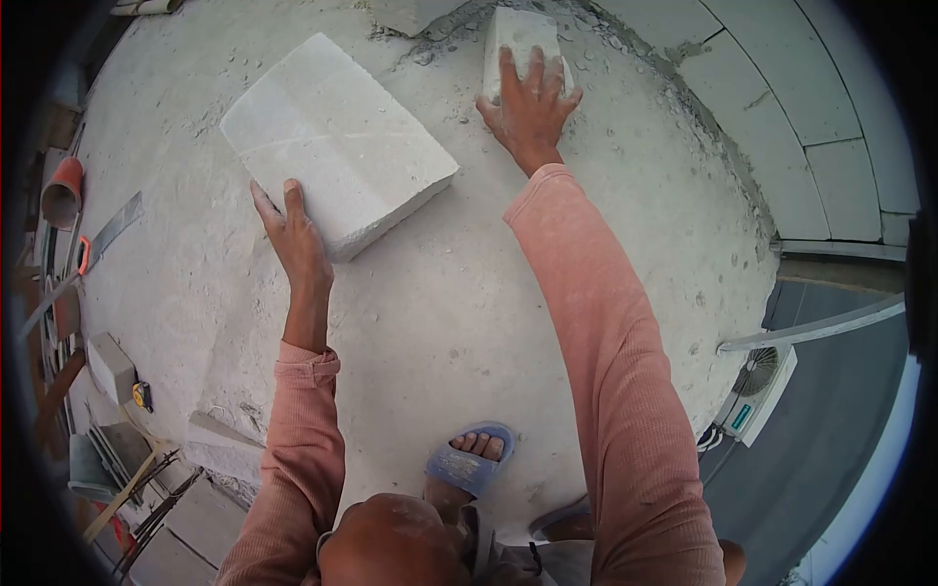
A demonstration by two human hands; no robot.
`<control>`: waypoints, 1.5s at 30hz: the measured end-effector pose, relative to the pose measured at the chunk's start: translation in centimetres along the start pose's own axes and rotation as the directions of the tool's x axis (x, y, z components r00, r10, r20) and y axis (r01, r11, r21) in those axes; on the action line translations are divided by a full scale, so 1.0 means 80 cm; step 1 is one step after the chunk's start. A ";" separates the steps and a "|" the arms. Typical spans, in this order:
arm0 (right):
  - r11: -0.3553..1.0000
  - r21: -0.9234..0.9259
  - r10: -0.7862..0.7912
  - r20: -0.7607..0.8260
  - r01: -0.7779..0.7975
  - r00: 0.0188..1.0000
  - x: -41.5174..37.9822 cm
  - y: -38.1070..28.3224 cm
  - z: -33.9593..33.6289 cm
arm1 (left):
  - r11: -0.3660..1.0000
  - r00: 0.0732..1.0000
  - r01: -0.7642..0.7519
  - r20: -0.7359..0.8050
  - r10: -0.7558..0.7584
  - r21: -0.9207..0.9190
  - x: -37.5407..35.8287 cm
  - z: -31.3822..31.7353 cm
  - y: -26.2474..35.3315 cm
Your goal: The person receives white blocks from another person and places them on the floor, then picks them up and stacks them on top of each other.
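A large white aerated concrete block (pixel 332 137) lies flat on the dusty floor at the upper left. My left hand (pixel 293 230) is at its near left edge, a finger and the thumb against the block and the other fingers partly hidden. Farther out, a smaller cut piece of white block (pixel 526 31) lies on the floor near the wall. My right hand (pixel 531 103) grips this piece from above, fingers spread over its top and near end. Bare floor separates the two blocks.
A block wall (pixel 782 98) curves along the right. On the left are an orange bucket (pixel 63 190), a handsaw (pixel 112 232), a tape measure (pixel 143 396) and a block offcut (pixel 111 368). An air-conditioner unit (pixel 762 391) sits beyond the floor's right edge. Rubble lies near the wall.
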State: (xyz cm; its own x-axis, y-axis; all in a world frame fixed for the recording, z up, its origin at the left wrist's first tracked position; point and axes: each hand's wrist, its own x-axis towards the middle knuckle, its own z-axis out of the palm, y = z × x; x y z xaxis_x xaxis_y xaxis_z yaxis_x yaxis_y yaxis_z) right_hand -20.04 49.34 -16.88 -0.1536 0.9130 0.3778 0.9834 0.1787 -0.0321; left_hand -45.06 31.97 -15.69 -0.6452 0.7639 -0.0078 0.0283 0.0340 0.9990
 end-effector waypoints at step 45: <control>-0.663 0.416 0.745 0.296 -0.622 -0.597 -1.419 0.391 -0.344 | -0.018 -0.199 -0.965 0.773 -0.603 -0.263 -0.702 0.390 0.292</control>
State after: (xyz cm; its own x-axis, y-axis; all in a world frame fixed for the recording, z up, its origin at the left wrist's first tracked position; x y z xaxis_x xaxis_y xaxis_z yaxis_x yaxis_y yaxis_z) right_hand 30.80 -58.77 -35.31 0.7961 -0.3040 -0.5233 -0.5973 -0.5337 -0.5987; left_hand 15.67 10.00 6.77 0.7014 0.3253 -0.6342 0.4212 -0.9070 0.0007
